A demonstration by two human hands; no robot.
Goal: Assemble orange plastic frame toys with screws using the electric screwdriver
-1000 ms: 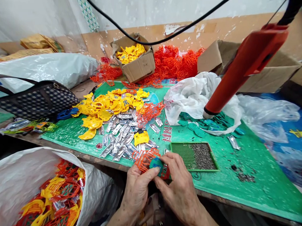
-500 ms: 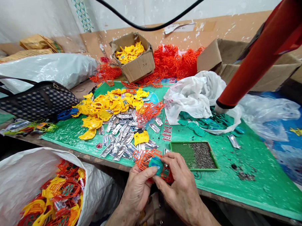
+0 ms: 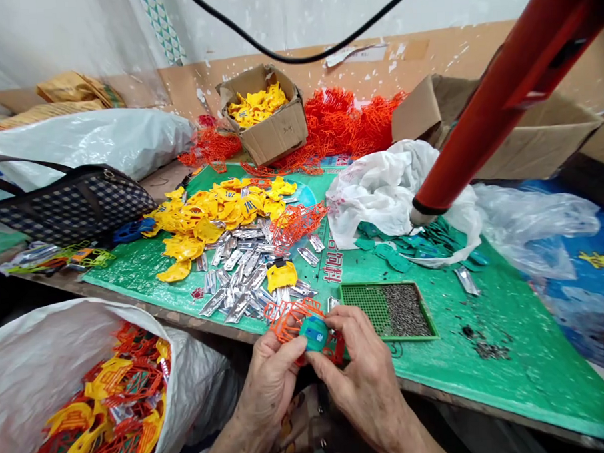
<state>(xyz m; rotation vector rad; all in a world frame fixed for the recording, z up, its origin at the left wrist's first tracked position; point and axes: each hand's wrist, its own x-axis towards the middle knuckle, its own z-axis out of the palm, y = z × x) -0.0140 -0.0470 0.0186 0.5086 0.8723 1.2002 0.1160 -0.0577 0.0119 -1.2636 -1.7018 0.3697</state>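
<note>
At the table's front edge, both my hands hold one small plastic assembly: an orange openwork plastic frame (image 3: 292, 315) with a rounded teal plastic piece (image 3: 314, 333) against it. My left hand (image 3: 274, 374) grips it from the left, its thumb at the edge of the teal piece. My right hand (image 3: 361, 364) pinches the right side with thumb and fingers, partly hiding a darker red section. Just beyond lie loose shiny metal plates (image 3: 249, 275) and a yellow plastic piece (image 3: 282, 275). To the right sits a green tray (image 3: 358, 311) holding many small screws (image 3: 408, 310).
A red power screwdriver (image 3: 482, 118) hangs over teal parts (image 3: 440, 240) and a white plastic bag (image 3: 380, 183). Yellow parts (image 3: 221, 206) are heaped at left. A white sack (image 3: 188, 365) of assembled pieces stands at front left. Cardboard boxes (image 3: 272, 133) line the back.
The teal piece has shifted slightly, and more of its face shows between my hands. The hanging red screwdriver has swung a little to the left. My grip stays nearly the same.
</note>
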